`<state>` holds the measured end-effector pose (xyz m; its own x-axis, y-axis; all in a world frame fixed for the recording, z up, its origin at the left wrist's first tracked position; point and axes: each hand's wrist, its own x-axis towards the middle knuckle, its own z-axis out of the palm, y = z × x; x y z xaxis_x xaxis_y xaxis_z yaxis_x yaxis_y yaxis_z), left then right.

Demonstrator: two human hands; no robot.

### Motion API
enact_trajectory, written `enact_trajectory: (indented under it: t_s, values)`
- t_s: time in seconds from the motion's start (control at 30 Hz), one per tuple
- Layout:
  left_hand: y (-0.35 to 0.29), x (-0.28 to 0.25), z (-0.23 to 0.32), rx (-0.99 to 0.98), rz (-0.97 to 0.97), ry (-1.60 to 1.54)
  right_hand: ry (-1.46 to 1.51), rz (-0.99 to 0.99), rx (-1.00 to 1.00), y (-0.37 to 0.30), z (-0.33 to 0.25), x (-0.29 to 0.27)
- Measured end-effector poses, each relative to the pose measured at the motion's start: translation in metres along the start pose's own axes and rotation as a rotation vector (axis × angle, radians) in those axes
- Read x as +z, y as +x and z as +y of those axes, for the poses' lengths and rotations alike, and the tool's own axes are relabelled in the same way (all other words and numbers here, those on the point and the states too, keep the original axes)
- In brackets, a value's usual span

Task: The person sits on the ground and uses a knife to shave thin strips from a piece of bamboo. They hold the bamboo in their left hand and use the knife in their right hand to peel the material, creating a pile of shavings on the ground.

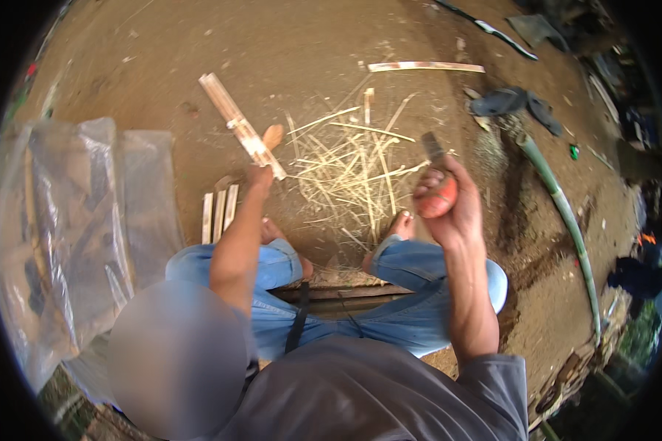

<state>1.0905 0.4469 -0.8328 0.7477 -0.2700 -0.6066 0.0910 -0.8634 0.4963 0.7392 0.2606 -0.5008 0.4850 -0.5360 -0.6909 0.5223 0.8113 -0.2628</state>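
My right hand (452,198) is closed round the thick red handle (440,197) of a knife, whose short dark blade (432,147) points away from me. My left hand (260,176) is at the near end of some long split bamboo strips (232,117) lying on the ground. Its fingers are blurred and mostly hidden, so whether they grip the strips cannot be made out. A heap of thin pale bamboo shavings (357,165) is spread between and beyond my bare feet. Three short bamboo pieces (219,213) lie side by side to the left of my left foot.
Clear plastic sheeting (147,198) covers the left side. A single bamboo strip (426,67) lies beyond the shavings. Dark sandals (500,101) and a long green bamboo pole (563,202) are at the right. A brown leaf-shaped piece (272,136) lies beside the long strips.
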Motion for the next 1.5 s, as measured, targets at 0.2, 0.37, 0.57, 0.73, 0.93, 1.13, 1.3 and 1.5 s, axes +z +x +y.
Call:
enact_trajectory:
  t_s: [0.2,0.37,0.57,0.73,0.93,1.13,1.3,1.5]
  values:
    - [-0.016,0.062,0.005,-0.263,0.345,0.035,-0.110,-0.040,-0.102,-0.012,-0.017,-0.004]
    - [-0.010,0.053,0.002,-0.224,0.254,0.029,-0.078,0.036,-0.088,-0.013,-0.020,-0.004]
    - [0.004,0.063,-0.012,-0.457,0.723,-0.006,-0.070,0.047,-0.029,-0.013,-0.013,0.007]
    - [0.007,0.061,-0.005,-0.297,0.214,-0.497,-0.100,0.004,-0.087,-0.014,-0.015,0.000]
    - [-0.047,0.030,0.023,-0.004,0.359,-0.722,-0.042,-0.078,-0.126,-0.012,-0.006,0.016]
    - [-0.170,-0.118,0.085,0.293,0.290,-0.792,-0.132,-0.216,-0.171,-0.019,0.023,0.068]
    - [-0.262,-0.233,0.088,0.411,0.211,-0.664,-0.335,-0.294,-0.324,-0.016,0.047,0.095]
    - [-0.314,-0.250,0.083,0.504,0.120,-0.606,-0.738,-0.410,-0.702,-0.045,0.075,0.105]
